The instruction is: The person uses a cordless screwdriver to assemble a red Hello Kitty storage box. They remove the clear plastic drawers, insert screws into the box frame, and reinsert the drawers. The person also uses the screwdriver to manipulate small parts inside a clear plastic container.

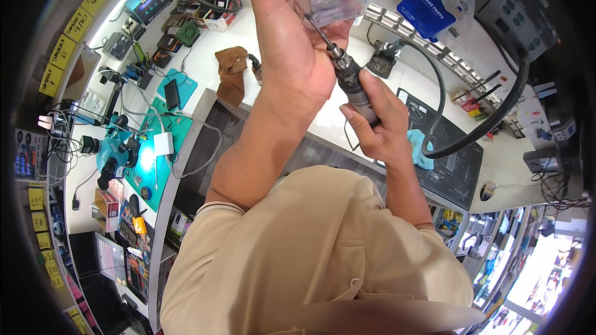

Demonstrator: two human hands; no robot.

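Note:
Near the top of the head view my left hand [290, 43] is raised, palm toward me, with its fingers behind a clear plastic box [347, 3]. Small items show through the box's walls, too unclear to name. My right hand [382, 115] is wrapped around a grey and black rotary tool [355, 87] with a metal chuck. Its thin bit [318, 30] points up and left, and the tip reaches the lower left part of the box. Whether the tip touches the box I cannot tell.
A white workbench [329, 121] runs across ahead. On it lie a brown cloth [231, 74], a black mat [456, 170] and a light blue cloth [420, 149]. A thick black hose [490, 136] loops at right. At left stands a lit teal microscope [118, 152] on a green mat [177, 124].

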